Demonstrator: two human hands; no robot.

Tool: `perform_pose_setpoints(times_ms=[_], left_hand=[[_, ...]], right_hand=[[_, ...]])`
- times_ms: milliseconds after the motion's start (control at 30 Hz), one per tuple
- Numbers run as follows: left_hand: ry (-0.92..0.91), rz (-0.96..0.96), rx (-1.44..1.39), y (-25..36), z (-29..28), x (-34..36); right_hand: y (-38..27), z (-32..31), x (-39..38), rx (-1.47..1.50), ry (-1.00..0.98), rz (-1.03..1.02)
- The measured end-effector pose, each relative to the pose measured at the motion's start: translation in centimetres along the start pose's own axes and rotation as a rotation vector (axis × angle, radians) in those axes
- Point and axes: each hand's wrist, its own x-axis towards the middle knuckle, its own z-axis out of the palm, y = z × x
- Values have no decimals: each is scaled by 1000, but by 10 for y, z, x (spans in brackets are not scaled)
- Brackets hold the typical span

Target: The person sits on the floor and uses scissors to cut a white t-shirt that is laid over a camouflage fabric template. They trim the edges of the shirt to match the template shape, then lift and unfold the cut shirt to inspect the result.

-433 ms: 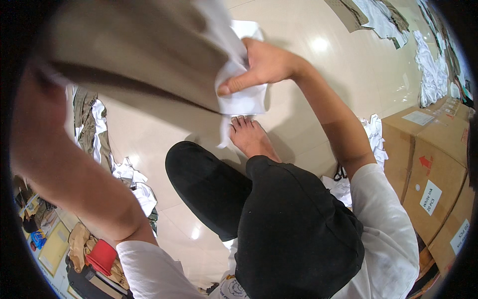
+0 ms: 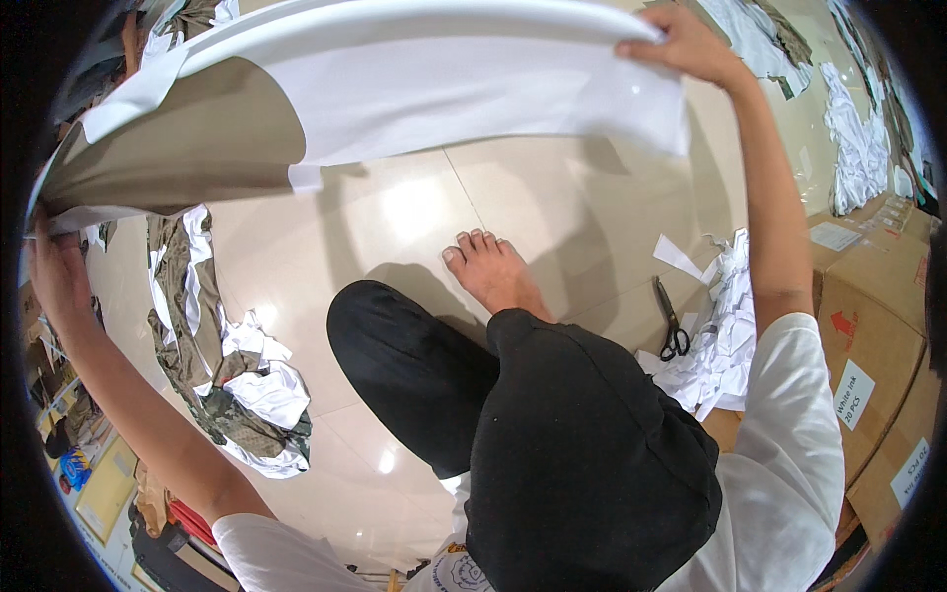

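A long piece of white and olive-brown fabric [image 2: 444, 94] is stretched across the top of the view between my two hands. My left hand [image 2: 61, 271], at the far left, is closed on the brown end; its fingertips are partly covered by the cloth. At the upper right, my right hand [image 2: 693, 47] pinches the upper corner of the white end, which hangs down blurred by motion. The fabric is held above the tiled floor, beyond my bare foot [image 2: 495, 273].
Black-handled scissors [image 2: 671, 321] lie beside a heap of white scraps [image 2: 718, 340] on the right. Cardboard boxes [image 2: 868, 316] are stacked at the right edge. A pile of camouflage, brown and white cloth [image 2: 222, 365] lies on the left. More fabric pieces [image 2: 856, 143] lie at the far right.
My hands have moved wide apart, the right one up and to the right, spreading the fabric out. Its white area now shows, and the scissors and floor are uncovered.
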Motion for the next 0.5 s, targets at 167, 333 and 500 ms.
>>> perform_pose_setpoints(times_ms=[167,333,500], left_hand=[[-84,13,-16,-25,-17,-53],[-111,-136,-2,-59,7,-166],[-368,-177,188,-70,50,-261]], right_hand=[[-27,-62,-37,-306,607,-6],[49,-53,-84,-222,667,-76],[98,4,-109,-206,574,27]])
